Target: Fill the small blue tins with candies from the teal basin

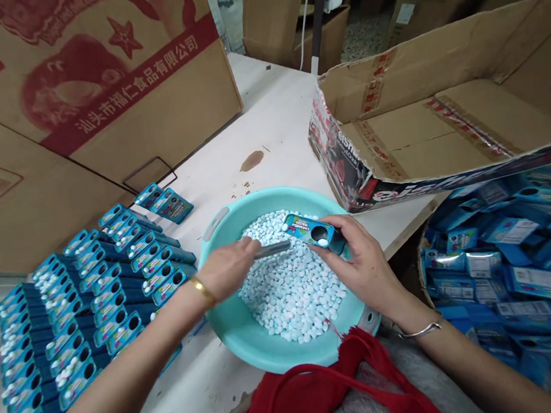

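Observation:
My left hand [230, 266] is closed around the handle of a small grey metal scoop [274, 249], held just over the candies. In my right hand [364, 266] is a small blue candy box [305, 229] with a dark round hole in its face, tilted above the basin, and a white candy sits by the hole. Under both hands stands a turquoise plastic basin [234, 330]. Many small white and pale blue candies [299, 303] fill its bottom. The scoop's tip is close to the box, apart from it.
Rows of upright blue candy boxes [92, 300] stand at left on the white table [215, 379]. Two more boxes [170, 204] lie near a big carton [91, 75]. An open carton [444, 114] sits at right, above a container of blue boxes [523, 284].

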Demonstrator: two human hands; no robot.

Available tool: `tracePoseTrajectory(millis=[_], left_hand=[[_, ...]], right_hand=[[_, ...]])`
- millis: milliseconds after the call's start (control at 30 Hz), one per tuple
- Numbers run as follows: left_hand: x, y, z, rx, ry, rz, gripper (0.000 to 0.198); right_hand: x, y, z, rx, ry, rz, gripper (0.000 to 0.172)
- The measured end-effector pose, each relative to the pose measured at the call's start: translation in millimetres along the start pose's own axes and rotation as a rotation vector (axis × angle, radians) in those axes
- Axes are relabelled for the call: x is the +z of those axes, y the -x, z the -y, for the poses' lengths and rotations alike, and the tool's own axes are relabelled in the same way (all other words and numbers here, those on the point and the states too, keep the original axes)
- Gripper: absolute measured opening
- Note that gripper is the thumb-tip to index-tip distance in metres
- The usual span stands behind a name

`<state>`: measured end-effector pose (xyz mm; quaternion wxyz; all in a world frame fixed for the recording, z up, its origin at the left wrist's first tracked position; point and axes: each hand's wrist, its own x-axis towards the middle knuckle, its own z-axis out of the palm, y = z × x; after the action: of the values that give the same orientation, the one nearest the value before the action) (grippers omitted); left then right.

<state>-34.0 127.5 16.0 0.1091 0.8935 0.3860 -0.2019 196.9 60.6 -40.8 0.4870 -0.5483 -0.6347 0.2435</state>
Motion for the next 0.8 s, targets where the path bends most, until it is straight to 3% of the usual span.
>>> tracePoseTrajectory(millis=[67,133,200,300,433,567,800], left_hand=[[34.3,-8.4,-12.3,0.106,0.042,0.037,0.026],[56.7,-8.8,-28.1,0.207,0.097,0.084,0.024],[66.3,-3.3,-39.7,0.265,0.188,0.129,0.02],[65.3,5.9,-42.8,0.302,0.469,0.207,0.014],[56.8,11.1,-32.4,0.381,0.81,0.251,0.015],[38.2,19.9,-17.0,0.36,0.899,0.142,0.019],[-38.1,41.8,2.8,0.225,0.684,-0.033,0.022]], right_hand=[[0.4,0.3,-0.8,0.002,0.008,0.004,0.028],[0.5,0.7,-1.4,0.002,0.01,0.005,0.029],[0.4,1.1,-1.9,0.001,0.019,0.004,0.029],[0.0,1.7,-2.4,0.002,0.032,0.007,0.029],[0.1,2.2,-3.0,0.005,0.018,0.013,0.03],[0.8,2.4,-3.5,0.008,0.017,0.016,0.029],[1.6,1.7,-2.8,-0.03,-0.001,0.085,0.032]])
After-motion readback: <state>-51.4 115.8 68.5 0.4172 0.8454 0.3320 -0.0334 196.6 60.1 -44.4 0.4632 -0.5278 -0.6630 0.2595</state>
